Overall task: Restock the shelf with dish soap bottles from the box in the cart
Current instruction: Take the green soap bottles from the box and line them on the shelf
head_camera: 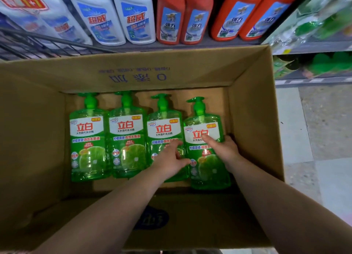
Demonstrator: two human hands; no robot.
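Note:
Several green dish soap bottles with pump tops lie side by side, labels up, on the floor of an open cardboard box [253, 108]. My right hand [224, 148] grips the rightmost bottle [206, 169], thumb on its white label and fingers round its right side. My left hand [172, 159] lies on the bottle beside it [163, 128], fingers reaching into the gap between the two bottles; whether it grips is hard to tell. The two left bottles [87, 145] [126, 143] lie untouched.
Behind the box, a shelf [205, 42] carries white cleaner bottles [114, 15] and orange ones [190, 15]. Black cart wire [38, 42] shows at the upper left. To the right are shelves with green products [327, 63] and tiled floor [312, 131]. The box's left part holds nothing.

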